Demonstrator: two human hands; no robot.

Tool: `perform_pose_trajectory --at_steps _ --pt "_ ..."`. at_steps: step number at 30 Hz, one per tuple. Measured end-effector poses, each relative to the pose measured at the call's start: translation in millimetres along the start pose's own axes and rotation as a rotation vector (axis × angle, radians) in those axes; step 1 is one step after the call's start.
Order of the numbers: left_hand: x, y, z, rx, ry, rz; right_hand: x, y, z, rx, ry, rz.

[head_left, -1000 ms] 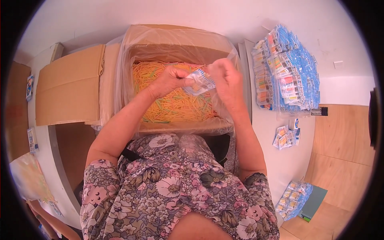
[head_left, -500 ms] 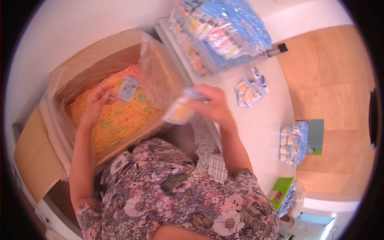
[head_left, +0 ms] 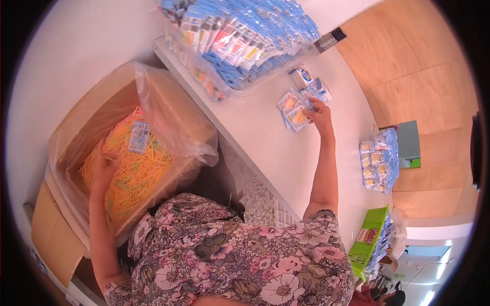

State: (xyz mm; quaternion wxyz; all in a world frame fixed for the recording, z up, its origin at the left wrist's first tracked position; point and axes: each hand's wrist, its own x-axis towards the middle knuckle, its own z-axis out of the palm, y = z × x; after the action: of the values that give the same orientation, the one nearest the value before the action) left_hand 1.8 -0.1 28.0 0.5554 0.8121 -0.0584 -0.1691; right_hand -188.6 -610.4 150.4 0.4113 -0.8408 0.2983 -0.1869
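My left hand (head_left: 106,166) is over the cardboard box (head_left: 186,109), its fingers curled together above a heap of thin yellow, orange and green sticks (head_left: 130,181). Whatever those fingers hold is too small and blurred to make out. On the sticks, close to this hand, lies a small clear-and-blue packet (head_left: 138,136). My right arm reaches across the white table, and my right hand (head_left: 321,116) has its fingers and thumb closed at the edge of a blue-edged packet (head_left: 296,116) with a yellow filling. That packet lies on a small pile of similar packets (head_left: 319,91).
A large clear bag (head_left: 240,46) full of blue packets stands at the far end of the table (head_left: 255,127). Along the right edge are a stack of packets (head_left: 377,160) and a green basket (head_left: 368,245). Clear plastic liner (head_left: 163,122) hangs over the box rim.
My right hand has moved from beside the box to the pile on the table, bringing the packet there. My left hand stays over the sticks. The view has shifted.
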Motion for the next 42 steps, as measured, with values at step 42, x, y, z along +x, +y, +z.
perform_pose_trajectory --at_steps 42 --pt "82 256 484 0.216 -0.392 0.885 22 43 -30 0.11 0.345 -0.1"
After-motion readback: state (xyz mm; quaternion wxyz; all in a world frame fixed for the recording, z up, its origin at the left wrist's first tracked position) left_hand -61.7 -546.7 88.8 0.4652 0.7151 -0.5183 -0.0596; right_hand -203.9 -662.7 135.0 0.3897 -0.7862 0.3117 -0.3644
